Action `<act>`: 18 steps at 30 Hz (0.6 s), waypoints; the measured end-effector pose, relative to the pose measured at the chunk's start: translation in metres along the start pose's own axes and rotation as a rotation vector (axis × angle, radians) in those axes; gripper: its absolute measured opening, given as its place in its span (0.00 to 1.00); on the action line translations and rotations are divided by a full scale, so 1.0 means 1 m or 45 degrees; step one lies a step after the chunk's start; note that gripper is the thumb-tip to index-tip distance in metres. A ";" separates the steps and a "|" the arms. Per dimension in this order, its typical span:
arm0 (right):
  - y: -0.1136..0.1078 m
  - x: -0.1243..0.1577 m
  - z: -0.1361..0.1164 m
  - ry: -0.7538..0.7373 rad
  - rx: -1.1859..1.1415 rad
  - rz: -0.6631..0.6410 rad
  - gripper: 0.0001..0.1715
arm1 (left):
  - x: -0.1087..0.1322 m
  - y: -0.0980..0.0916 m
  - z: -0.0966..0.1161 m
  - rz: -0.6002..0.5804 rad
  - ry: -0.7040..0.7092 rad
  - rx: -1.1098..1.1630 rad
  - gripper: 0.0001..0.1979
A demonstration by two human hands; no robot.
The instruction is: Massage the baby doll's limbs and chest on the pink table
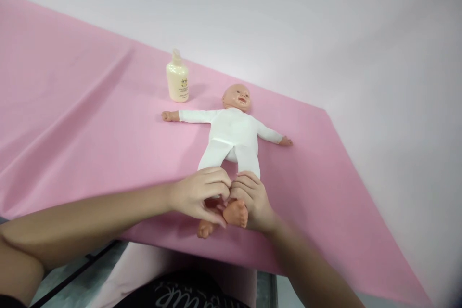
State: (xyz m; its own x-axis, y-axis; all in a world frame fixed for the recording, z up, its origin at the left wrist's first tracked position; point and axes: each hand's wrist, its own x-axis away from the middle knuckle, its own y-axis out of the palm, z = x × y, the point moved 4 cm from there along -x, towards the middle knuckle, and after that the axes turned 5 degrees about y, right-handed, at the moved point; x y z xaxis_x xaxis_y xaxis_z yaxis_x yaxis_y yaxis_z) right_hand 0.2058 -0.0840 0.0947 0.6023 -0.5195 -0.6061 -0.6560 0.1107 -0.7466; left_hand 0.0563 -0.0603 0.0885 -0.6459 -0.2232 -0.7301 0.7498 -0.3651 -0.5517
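Observation:
A baby doll (233, 132) in a white suit lies on its back on the pink sheet (90, 120), arms spread, head toward the far side. My left hand (198, 195) and my right hand (252, 197) meet at the doll's legs near the table's front edge. The right hand cups one bare foot (236, 212) from the outside, and the left hand's fingers curl around the same leg. The doll's other foot (205, 229) pokes out below my left hand, untouched.
A cream lotion bottle (177, 82) with a pump top stands upright beyond the doll's outstretched arm. The pink sheet's front edge (216, 255) runs just under my hands, and its right edge slopes away at the right. A pale wall is behind.

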 end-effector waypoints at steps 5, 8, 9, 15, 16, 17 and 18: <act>0.002 0.001 0.001 0.018 -0.004 0.003 0.10 | 0.001 0.001 -0.002 -0.019 -0.035 0.041 0.18; 0.002 0.001 0.000 0.032 -0.008 0.014 0.16 | 0.003 0.001 -0.003 -0.018 -0.050 0.064 0.16; 0.002 0.001 0.000 0.032 -0.008 0.020 0.17 | 0.003 0.001 -0.004 -0.020 -0.058 0.069 0.15; -0.001 0.002 -0.002 0.026 -0.050 0.035 0.20 | 0.002 0.000 -0.005 -0.031 -0.067 0.086 0.11; -0.002 0.002 -0.002 0.027 -0.060 0.034 0.20 | 0.002 0.000 -0.005 -0.032 -0.067 0.084 0.09; -0.003 0.003 -0.001 0.026 -0.069 0.027 0.21 | 0.001 0.000 -0.005 -0.033 -0.070 0.082 0.08; -0.003 0.003 -0.001 0.024 -0.079 0.018 0.21 | 0.001 0.000 -0.005 -0.033 -0.073 0.082 0.07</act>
State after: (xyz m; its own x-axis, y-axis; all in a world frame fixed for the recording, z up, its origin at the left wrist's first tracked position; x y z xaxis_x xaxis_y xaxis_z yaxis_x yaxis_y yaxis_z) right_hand 0.2091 -0.0870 0.0949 0.5846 -0.5342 -0.6106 -0.6913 0.0659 -0.7195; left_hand 0.0566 -0.0560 0.0859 -0.6736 -0.2637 -0.6904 0.7231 -0.4284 -0.5418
